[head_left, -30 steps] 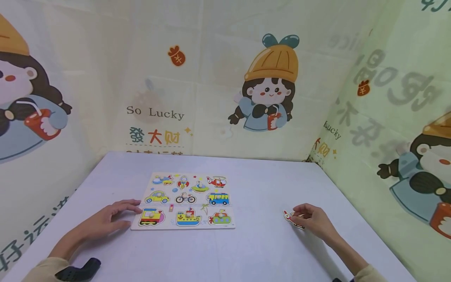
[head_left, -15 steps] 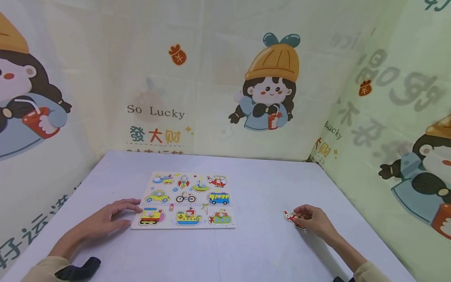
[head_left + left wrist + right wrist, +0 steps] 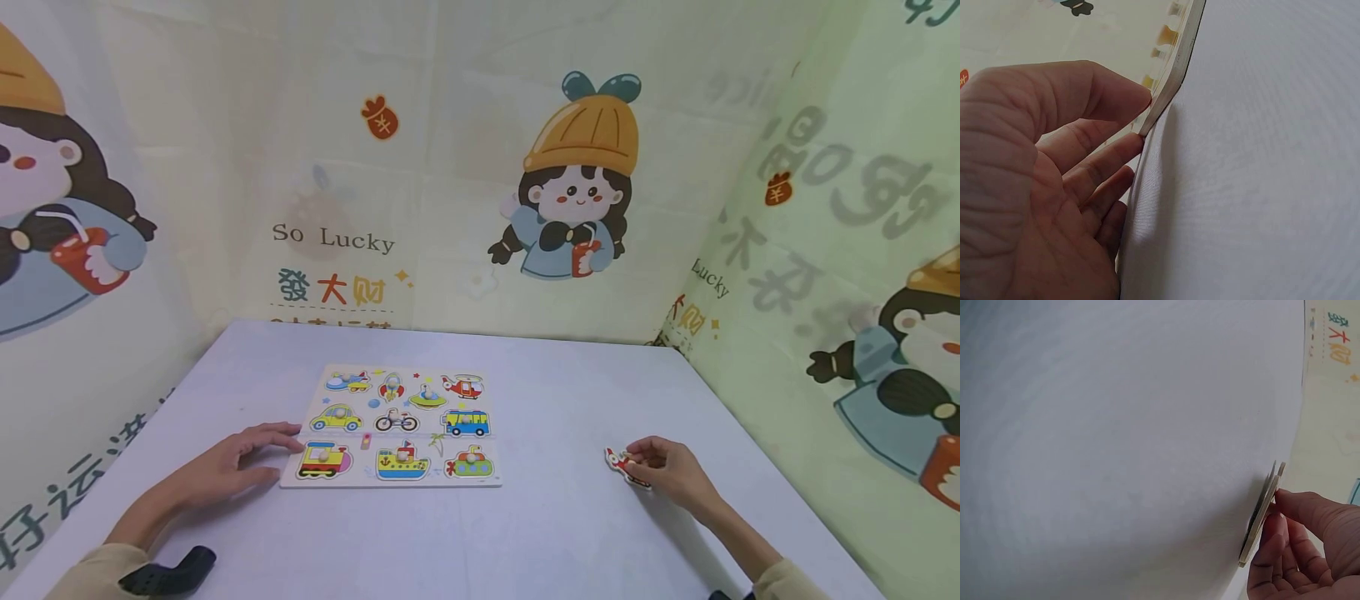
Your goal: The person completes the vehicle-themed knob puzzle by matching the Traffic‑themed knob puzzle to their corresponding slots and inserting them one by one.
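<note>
A wooden knob puzzle board printed with vehicles lies flat on the table. Beside its left edge rests my left hand, its fingers relaxed. In the left wrist view, the thumb and fingertips of that hand are against the board's edge near a corner. Over to the right, my right hand pinches a small red and white helicopter puzzle piece between thumb and fingers. From the right wrist view, the piece shows edge-on, close to the tabletop, and the hand covers its knob.
Under everything is a white-covered table. A printed curtain with cartoon figures hangs behind it and at both sides. A dark wrist strap shows at the left sleeve.
Both hands stay nearly in place. The helicopter piece tilts slightly, showing more of its red face than a second ago. The whole head view shifts very slightly.
</note>
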A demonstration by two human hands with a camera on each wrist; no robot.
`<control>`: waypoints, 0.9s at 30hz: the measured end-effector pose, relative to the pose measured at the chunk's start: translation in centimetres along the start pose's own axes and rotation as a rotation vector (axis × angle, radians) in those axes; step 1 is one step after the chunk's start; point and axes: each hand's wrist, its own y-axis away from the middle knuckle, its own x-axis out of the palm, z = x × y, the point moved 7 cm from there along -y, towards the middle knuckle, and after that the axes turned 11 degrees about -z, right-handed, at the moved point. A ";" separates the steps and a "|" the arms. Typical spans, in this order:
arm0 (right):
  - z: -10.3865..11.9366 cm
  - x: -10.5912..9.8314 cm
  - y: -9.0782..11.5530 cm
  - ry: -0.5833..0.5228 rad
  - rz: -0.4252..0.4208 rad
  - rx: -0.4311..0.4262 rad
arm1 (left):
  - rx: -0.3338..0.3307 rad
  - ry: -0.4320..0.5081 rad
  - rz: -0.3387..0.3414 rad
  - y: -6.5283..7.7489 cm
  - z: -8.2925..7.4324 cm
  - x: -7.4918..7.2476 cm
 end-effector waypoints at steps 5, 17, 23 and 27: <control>0.1 -0.3 0.0 -0.043 -0.022 0.012 | 0.006 -0.005 0.002 0.0 0.0 0.0; -0.1 0.1 -0.4 -0.291 -0.024 0.149 | -0.010 -0.022 -0.001 0.0 0.1 0.1; 1.0 0.6 -0.4 -0.437 -0.017 0.148 | -0.013 0.007 -0.007 -0.1 0.3 0.0; 1.6 1.2 -0.4 -0.487 -0.002 0.154 | -0.008 -0.001 -0.018 -0.1 0.2 -0.1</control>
